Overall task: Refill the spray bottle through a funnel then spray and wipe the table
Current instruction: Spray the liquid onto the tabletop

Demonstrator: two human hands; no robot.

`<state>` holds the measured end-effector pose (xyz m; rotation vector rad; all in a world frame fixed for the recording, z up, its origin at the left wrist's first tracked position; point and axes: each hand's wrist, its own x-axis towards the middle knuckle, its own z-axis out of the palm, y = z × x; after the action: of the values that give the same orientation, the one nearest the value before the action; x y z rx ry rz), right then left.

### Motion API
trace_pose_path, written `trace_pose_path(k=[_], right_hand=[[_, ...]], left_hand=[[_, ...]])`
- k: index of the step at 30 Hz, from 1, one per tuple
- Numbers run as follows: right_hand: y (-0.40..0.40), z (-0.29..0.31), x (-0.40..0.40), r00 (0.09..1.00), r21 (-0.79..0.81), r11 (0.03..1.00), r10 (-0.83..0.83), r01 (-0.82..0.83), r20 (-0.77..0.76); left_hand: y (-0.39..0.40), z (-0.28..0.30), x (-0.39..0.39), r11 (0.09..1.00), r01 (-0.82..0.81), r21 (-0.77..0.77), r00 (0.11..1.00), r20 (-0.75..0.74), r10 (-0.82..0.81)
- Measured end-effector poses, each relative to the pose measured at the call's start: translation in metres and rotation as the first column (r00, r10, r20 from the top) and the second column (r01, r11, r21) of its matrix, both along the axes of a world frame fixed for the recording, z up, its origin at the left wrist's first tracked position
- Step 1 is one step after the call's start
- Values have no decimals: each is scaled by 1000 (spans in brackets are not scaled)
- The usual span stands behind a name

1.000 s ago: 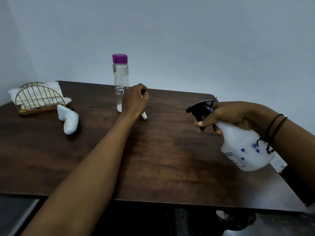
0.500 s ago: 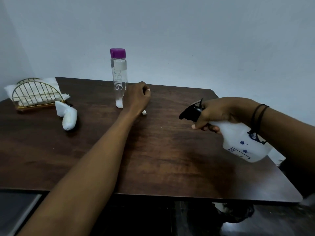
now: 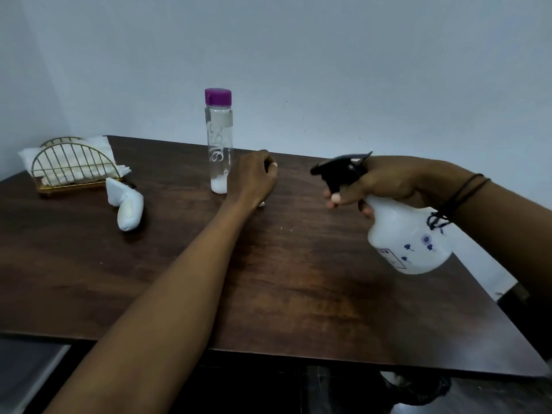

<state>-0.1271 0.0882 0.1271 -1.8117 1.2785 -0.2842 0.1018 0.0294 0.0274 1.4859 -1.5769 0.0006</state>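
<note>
Fingers of the right hand are curling round the neck and black trigger head of the white spray bottle, holding it lifted off the table at about three o'clock in the head view, its nozzle pointing toward nine o'clock and its round body hanging down and tilting toward the right edge of the wood. Dark cords are looping round that wrist, just above the bottle's shoulder. The left hand is resting near the middle of the table, toward twelve o'clock, its fingers curling in over a small white object of which only a tip is peeking out at the heel of the hand; what that object is, and whether the fingers are truly gripping it, I cannot tell. Just beside this hand, at its nine o'clock, a clear bottle with a purple cap is standing upright with a little white liquid sitting at its bottom. Farther toward nine o'clock, a rolled white cloth is lying on the wood, well apart from both hands, and just behind it a gold wire holder is keeping white napkins at the far left corner.
</note>
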Motion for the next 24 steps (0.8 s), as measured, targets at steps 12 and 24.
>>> trace_pose_path(k=[12,24], right_hand=[[48,-8,-21,794,-69,886,-374,459,479],[46,-4,-32,832,-126,896,-333,426,443]], left_hand=[[-2,-5,2,1000,-21,-10,1000,9,21],[1,-6,-7,1000,7,4,1000,18,-7]])
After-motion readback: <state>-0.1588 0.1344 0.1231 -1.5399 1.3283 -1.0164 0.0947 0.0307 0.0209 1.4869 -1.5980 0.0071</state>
